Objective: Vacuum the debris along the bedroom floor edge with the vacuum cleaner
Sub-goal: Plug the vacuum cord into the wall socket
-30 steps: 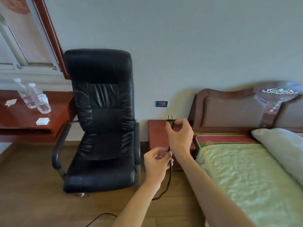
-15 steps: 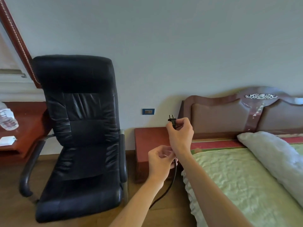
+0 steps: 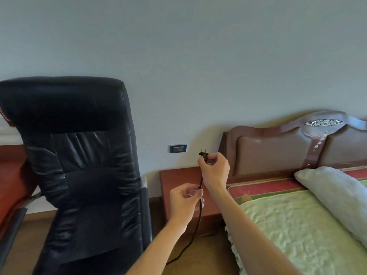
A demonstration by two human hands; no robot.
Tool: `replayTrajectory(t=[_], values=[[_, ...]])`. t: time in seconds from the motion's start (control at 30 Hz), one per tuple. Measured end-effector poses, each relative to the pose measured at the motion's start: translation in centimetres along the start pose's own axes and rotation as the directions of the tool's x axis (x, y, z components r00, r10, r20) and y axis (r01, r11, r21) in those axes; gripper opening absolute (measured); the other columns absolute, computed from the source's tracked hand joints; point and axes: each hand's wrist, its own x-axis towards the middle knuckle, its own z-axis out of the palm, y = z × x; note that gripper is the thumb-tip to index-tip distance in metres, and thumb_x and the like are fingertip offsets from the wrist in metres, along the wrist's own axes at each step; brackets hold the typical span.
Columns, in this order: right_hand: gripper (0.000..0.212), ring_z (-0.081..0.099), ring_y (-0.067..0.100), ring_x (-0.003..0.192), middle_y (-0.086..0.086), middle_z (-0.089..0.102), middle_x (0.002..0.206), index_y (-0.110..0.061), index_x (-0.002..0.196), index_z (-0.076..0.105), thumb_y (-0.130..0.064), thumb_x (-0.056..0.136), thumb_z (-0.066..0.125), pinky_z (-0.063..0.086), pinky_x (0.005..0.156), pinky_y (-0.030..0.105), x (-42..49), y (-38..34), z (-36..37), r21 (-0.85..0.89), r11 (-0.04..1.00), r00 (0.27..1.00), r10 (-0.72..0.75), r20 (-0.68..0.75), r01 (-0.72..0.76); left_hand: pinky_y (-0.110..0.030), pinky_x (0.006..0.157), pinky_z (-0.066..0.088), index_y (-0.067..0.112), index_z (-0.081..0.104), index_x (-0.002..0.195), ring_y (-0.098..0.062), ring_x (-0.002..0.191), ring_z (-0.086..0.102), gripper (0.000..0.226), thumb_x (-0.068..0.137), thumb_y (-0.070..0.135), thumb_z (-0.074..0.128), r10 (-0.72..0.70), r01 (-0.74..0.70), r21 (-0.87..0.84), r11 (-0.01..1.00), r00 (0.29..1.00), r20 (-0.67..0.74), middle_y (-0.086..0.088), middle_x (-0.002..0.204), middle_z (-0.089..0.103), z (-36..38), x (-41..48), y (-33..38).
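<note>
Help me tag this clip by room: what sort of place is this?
A bedroom, most likely: a bed with a green cover and a pillow, a padded wooden headboard against the wall, and a low nightstand beside it.

We find the chair (image 3: pixel 79 175) at left, backed toward the wall (image 3: pixel 198 76), with a desk (image 3: pixel 10 175) further left. Right of the chair the nightstand (image 3: pixel 176 185) stands against the wall, then the bed (image 3: pixel 297 225), its headboard (image 3: pixel 278 149) behind and a pillow (image 3: pixel 333 195) on it. The socket (image 3: pixel 178 148) sits on the wall above the nightstand. The right hand (image 3: pixel 215 171) holds the plug (image 3: pixel 204 155) right of the socket, apart from it. Below, the left hand (image 3: pixel 185 201) holds the cord (image 3: pixel 199 215), which drops to the floor (image 3: pixel 208 261) between chair and bed.
</note>
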Motion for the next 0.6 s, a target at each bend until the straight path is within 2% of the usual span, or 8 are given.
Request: replayTrajectory(t=[0.1,0.23,0.4,0.6], values=[[0.015,0.056,0.005,0.064,-0.004,0.065,0.078,-0.010,0.086,0.065,-0.022,0.083,0.074,0.040,0.055,0.021,2.5,0.9,2.0,-0.011,1.000,1.000,0.022,0.006,-0.022,-0.036,0.066,0.064,0.010,0.075,0.094,-0.022,0.070,0.074,0.009,0.085,0.008,0.074,-0.030,0.030,0.000,1.000,0.999,-0.019,-0.010,0.076,0.074,0.1,3.1,-0.6],[0.014,0.058,0.005,0.065,-0.008,0.064,0.076,-0.013,0.086,0.066,-0.022,0.083,0.075,0.044,0.059,0.025,6.7,3.2,5.0,-0.048,0.998,0.998,0.049,0.039,-0.047,-0.033,0.064,0.063,0.012,0.076,0.093,-0.021,0.068,0.074,0.008,0.085,0.008,0.074,-0.059,0.060,0.013,0.998,0.997,-0.050,-0.009,0.075,0.074,0.8,7.8,-2.0],[0.014,0.059,0.007,0.066,-0.011,0.063,0.076,-0.014,0.086,0.065,-0.023,0.082,0.074,0.051,0.066,0.033,13.1,7.6,10.3,-0.080,0.994,0.989,0.087,0.118,-0.078,-0.043,0.068,0.064,0.015,0.076,0.088,-0.023,0.070,0.074,0.008,0.085,0.007,0.075,-0.111,0.116,0.046,0.992,0.987,-0.113,-0.005,0.073,0.074,1.9,15.3,-4.8],[0.013,0.059,0.006,0.065,-0.011,0.064,0.071,-0.015,0.085,0.063,-0.022,0.083,0.074,0.051,0.066,0.032,20.7,13.3,16.3,-0.104,0.987,0.966,0.146,0.212,-0.126,-0.049,0.067,0.063,0.019,0.076,0.084,-0.024,0.068,0.073,0.011,0.084,0.009,0.075,-0.154,0.178,0.171,0.969,0.977,-0.145,-0.003,0.071,0.073,3.6,24.8,-8.7]])
